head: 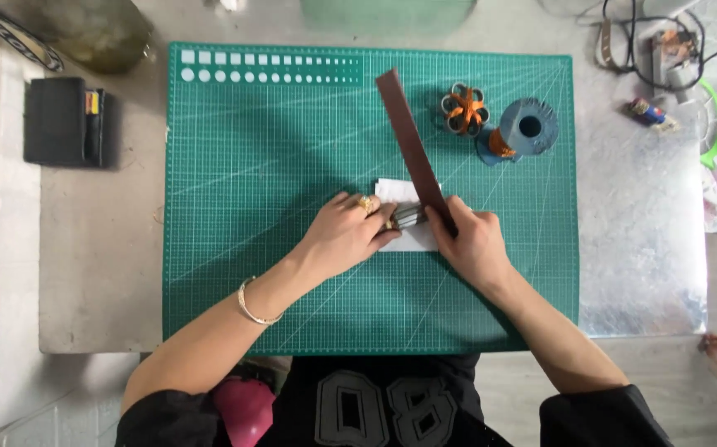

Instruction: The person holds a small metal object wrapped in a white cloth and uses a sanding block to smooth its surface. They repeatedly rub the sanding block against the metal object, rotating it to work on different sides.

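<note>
On the green cutting mat [251, 165] lies a small white sheet of paper [393, 190]. My left hand [346, 234], with a ring on one finger and a bracelet on the wrist, presses on a bundle of thin grey strips [408, 216] on that paper. My right hand [472, 242] grips the near end of a long dark brown strip [410, 136], which slants up and to the left across the paper. The strip's near end is hidden under my fingers.
A small orange and grey paper flower [464, 108] and a blue-grey spool-like cylinder [524, 129] sit at the mat's far right. A black case [64, 122] lies left of the mat. Cables and small tools [664, 58] crowd the table's right side.
</note>
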